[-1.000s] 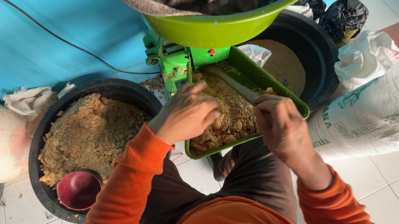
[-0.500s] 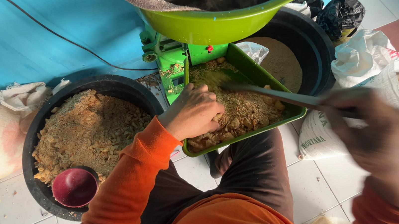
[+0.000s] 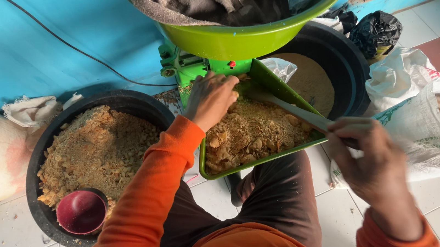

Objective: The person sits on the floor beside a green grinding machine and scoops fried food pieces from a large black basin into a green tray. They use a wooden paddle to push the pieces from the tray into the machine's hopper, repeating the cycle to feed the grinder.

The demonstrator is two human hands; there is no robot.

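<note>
Feed lies heaped in the green tray on our lap, below the green machine, between two black tubs. We judge it best to push small amounts toward the inlet, fingertips kept back from the opening. Our left hand rests loosely curled on the crumbly feed. Our right hand grips a flat stick, its far end in the feed.

Left hand: arm in an orange sleeve, stretched forward, palm down, fingers curled and bunched at the tips. Right hand: nearer the camera, back of hand uppermost (slightly blurred) — fingers closed in a grip, wrist bent, orange cuff showing.
</note>
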